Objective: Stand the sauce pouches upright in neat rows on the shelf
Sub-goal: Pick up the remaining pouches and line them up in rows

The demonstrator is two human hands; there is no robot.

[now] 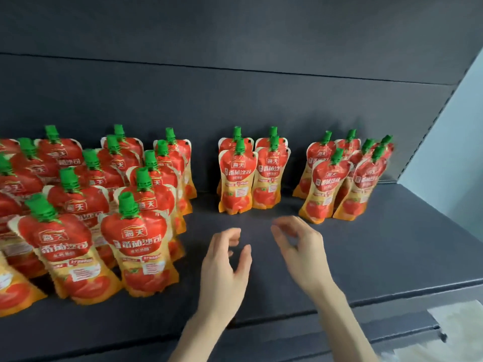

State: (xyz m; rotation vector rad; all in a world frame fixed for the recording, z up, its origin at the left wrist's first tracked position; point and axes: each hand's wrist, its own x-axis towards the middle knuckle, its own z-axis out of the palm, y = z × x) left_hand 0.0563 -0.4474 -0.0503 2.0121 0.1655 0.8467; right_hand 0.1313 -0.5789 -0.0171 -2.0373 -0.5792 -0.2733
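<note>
The nearest sauce pouches [141, 244] stand crowded at my nine o'clock on the shelf [392, 244]. I judge them soft, squashy and bottom-heavy, best pinched at the stiff neck under the green cap [128, 202] or held by both side seams. My left hand [224, 262] and right hand [300, 252] hover empty, fingers loosely curled, palms facing each other. Beyond, four upright pouches [248, 173] stand at twelve, and a leaning group [345, 176] at two.

Red-and-orange sauce pouches [236, 178] with green caps [237, 133] stand on a dark grey shelf [366, 257]
</note>
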